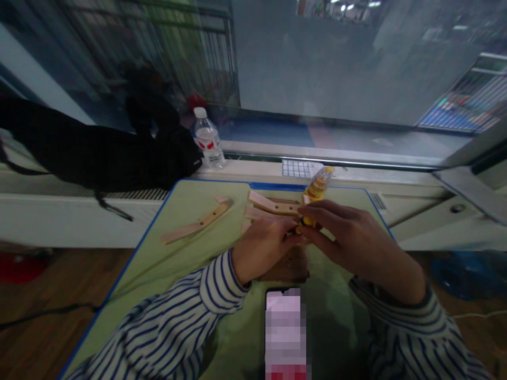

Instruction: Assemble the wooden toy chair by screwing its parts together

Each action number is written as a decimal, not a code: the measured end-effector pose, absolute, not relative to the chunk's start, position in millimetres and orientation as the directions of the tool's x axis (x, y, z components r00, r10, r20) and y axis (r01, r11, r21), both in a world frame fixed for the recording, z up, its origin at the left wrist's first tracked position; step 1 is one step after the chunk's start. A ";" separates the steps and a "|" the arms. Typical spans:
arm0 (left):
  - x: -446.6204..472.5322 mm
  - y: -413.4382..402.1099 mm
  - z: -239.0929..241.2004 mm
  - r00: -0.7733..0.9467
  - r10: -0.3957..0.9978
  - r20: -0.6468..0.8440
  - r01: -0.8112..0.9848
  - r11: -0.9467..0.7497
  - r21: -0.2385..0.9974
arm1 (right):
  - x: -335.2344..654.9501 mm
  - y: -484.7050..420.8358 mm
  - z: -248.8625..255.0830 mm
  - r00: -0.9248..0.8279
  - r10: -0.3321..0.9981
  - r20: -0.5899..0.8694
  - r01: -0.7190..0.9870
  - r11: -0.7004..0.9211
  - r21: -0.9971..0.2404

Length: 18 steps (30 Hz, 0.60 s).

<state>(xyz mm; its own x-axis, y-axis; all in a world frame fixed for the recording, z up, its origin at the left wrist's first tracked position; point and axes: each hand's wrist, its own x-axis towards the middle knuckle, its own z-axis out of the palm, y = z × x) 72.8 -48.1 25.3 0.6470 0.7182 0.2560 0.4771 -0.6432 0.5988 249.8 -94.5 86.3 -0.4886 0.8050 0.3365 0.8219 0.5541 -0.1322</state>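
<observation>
My right hand (352,237) pinches a small yellow-and-black piece (307,221) between thumb and fingers. The fingertips of my left hand (263,245) are closed right against it; whatever they grip is hidden. Beneath and behind my hands lie pale, bent wooden pieces with drilled holes, among them an upper wooden piece (273,204) partly covered by my right fingers. Another bent wooden piece (200,222) with holes rests by itself to the left. A brown board (287,266) shows under my hands. Just beyond my right fingers stands a clear bottle with a yellow base (318,184), leaning right.
A phone (285,332) lies on the green, blue-edged table (158,279) in front of me. On the sill behind are a water bottle (208,140), a black bag (119,155) and a gridded white card (299,168). A window rises beyond.
</observation>
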 end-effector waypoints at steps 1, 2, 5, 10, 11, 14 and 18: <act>72.7 -47.6 24.3 0.648 0.719 0.252 0.480 -0.643 0.597 | 251.0 -95.3 87.0 -0.499 0.794 0.348 0.810 0.570 -0.140; 72.5 -47.1 23.5 0.650 0.717 0.251 0.481 -0.644 0.595 | 252.1 -96.0 87.6 -0.509 0.786 0.351 0.798 0.584 -0.150; 71.6 -45.6 22.4 0.663 0.706 0.250 0.475 -0.655 0.588 | 253.2 -96.0 87.6 -0.535 0.773 0.340 0.771 0.611 -0.178; 70.5 -44.5 24.4 0.690 0.687 0.227 0.462 -0.660 0.593 | 250.8 -90.8 84.4 -0.539 0.768 0.345 0.775 0.613 -0.153; 70.4 -44.5 24.7 0.698 0.680 0.225 0.452 -0.662 0.597 | 250.7 -90.1 84.1 -0.536 0.768 0.351 0.780 0.610 -0.143; 69.9 -44.8 24.7 0.724 0.650 0.230 0.409 -0.674 0.616 | 250.9 -90.1 84.3 -0.518 0.783 0.345 0.801 0.585 -0.125; 69.1 -44.1 24.0 0.757 0.607 0.242 0.343 -0.684 0.644 | 250.2 -92.8 84.9 -0.496 0.808 0.316 0.830 0.549 -0.099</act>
